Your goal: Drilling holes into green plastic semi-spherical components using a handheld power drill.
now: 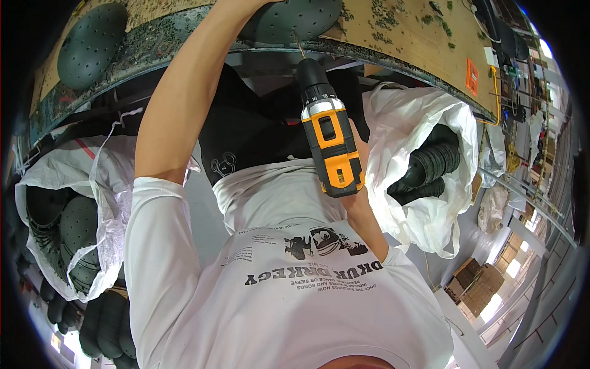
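The right hand is wrapped around the handle of the orange and black drill, and its fingers are mostly hidden behind it. The drill bit appears to touch the dark bowl with small holes, which lies on the table just beyond the drill. The left hand is at this bowl, but it is mostly cut off, so I am not able to say whether it grips. A second bowl lies farther left of the drill. A white bag of bowls stands right of the drill.
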Demonstrator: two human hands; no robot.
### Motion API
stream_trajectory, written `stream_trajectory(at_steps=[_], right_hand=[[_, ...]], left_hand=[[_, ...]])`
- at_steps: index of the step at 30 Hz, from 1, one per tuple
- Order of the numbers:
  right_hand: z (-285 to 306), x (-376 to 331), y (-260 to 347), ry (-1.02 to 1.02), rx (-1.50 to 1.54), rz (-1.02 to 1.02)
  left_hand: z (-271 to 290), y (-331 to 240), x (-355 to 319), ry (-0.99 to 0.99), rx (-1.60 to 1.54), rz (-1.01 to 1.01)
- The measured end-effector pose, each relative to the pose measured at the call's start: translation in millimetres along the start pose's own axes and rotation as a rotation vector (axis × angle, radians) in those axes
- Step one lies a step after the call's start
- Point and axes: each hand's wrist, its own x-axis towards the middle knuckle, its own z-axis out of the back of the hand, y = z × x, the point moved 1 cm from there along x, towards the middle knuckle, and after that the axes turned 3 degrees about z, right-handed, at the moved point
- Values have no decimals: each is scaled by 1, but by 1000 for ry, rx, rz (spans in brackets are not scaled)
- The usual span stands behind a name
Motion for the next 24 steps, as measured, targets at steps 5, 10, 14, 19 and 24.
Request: stream_trajectory(at_steps=[5,10,14,19,24], right_hand=[[0,14,0,27,-221,370],[-6,50,-4,-32,-394,610],[-6,54,-10,-27,-431,558],[-8,55,-13,-41,-272,589],[-7,56,-14,-29,-289,536]], left_hand=[[3,-4,-1,51,-10,30],[9,-19,-5,114,-43,80],[5,-17,2,114,24,133],[5,-20,0,119,-39,131],[2,-18,2,120,-8,125]])
